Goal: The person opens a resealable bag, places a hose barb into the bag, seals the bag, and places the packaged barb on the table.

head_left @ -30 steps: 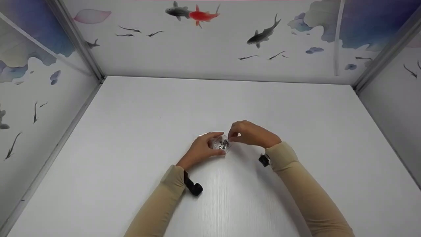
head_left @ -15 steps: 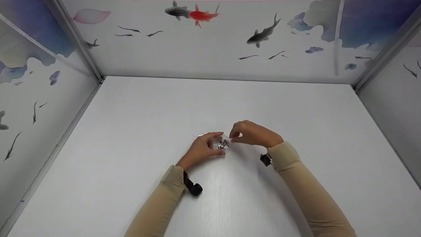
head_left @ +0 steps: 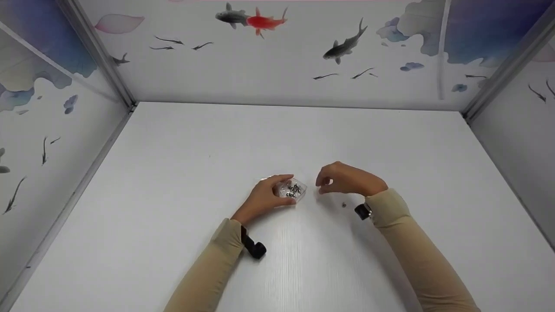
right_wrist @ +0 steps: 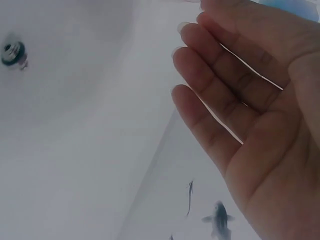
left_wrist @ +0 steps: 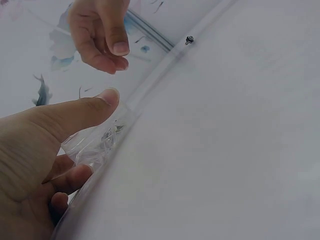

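In the head view my left hand [head_left: 263, 196] grips a small clear plastic box [head_left: 302, 194] between thumb and fingers. Several tiny dark metal pieces [head_left: 295, 189] lie inside it. The left wrist view shows the thumb over the clear plastic [left_wrist: 80, 145]. My right hand [head_left: 352, 179] is raised just right of the box, fingers loosely bent, and no object shows between its fingertips. A small metal screw with a dark ring [right_wrist: 14, 53] lies on the table, below the right hand in the head view.
The white table [head_left: 208, 130] is bordered by white panels [head_left: 277, 65] printed with fish and leaves, joined by grey metal posts. A black wrist camera [head_left: 256, 249] hangs from the left sleeve, and another [head_left: 362, 211] from the right sleeve.
My right hand has drawn back from the box toward the right, and the screw on the table has come into view near its wrist. The left hand and box have stayed put.
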Demonstrator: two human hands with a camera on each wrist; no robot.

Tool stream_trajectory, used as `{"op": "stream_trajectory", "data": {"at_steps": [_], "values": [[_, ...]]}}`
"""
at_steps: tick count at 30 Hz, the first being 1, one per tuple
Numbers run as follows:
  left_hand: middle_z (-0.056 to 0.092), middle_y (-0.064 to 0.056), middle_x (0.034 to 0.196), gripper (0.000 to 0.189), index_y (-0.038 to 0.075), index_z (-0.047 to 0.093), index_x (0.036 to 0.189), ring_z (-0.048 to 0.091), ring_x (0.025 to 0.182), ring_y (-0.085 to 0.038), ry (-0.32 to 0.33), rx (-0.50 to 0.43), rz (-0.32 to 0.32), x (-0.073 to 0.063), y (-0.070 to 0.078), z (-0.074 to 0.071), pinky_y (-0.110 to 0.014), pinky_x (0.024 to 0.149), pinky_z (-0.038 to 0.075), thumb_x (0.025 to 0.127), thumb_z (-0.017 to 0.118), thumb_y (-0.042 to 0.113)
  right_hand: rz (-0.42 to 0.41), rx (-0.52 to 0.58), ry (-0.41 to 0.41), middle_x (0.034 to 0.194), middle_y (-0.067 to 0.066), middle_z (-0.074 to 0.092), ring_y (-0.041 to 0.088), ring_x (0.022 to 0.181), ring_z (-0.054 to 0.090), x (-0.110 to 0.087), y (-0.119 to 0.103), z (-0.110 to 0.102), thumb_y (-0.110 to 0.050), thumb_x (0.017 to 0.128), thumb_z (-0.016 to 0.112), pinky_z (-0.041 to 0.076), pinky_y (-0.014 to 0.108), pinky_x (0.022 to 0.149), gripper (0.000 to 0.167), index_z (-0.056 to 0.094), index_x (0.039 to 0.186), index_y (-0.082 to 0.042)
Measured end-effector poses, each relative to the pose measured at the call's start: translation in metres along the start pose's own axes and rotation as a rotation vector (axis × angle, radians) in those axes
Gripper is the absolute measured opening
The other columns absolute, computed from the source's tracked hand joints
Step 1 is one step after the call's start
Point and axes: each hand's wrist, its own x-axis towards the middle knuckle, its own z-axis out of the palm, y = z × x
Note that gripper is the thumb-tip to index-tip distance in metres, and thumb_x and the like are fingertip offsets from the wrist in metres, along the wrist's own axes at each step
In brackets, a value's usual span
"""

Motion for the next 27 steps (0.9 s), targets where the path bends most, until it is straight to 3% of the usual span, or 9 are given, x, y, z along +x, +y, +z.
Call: {"op": "stream_trajectory", "data": {"at_steps": [12, 27], "values": [[0.056, 0.002, 0.079, 0.068, 0.019, 0.056, 0.136, 0.045, 0.067, -0.009, -0.004, -0.001, 0.01, 0.0, 0.0, 0.0, -0.023, 0.065, 0.038, 0.075, 0.082, 0.031, 0.1, 0.101, -0.089, 0.098, -0.001, 0.069, 0.015, 0.091, 0.059, -0.024, 0.02, -0.006, -0.01, 0.083, 0.074, 0.05, 0.034, 0.081, 0.016, 0.073, 0.099, -0.011], [0.05, 0.005, 0.073, 0.067, 0.019, 0.056, 0.136, 0.043, 0.068, -0.01, -0.01, 0.008, 0.001, 0.0, 0.0, 0.0, -0.025, 0.066, 0.036, 0.076, 0.082, 0.033, 0.149, 0.12, -0.165, 0.095, -0.004, 0.068, 0.014, 0.09, 0.057, -0.036, 0.032, -0.003, -0.007, 0.079, 0.077, 0.048, 0.032, 0.081, 0.018, 0.074, 0.093, -0.016]]}}
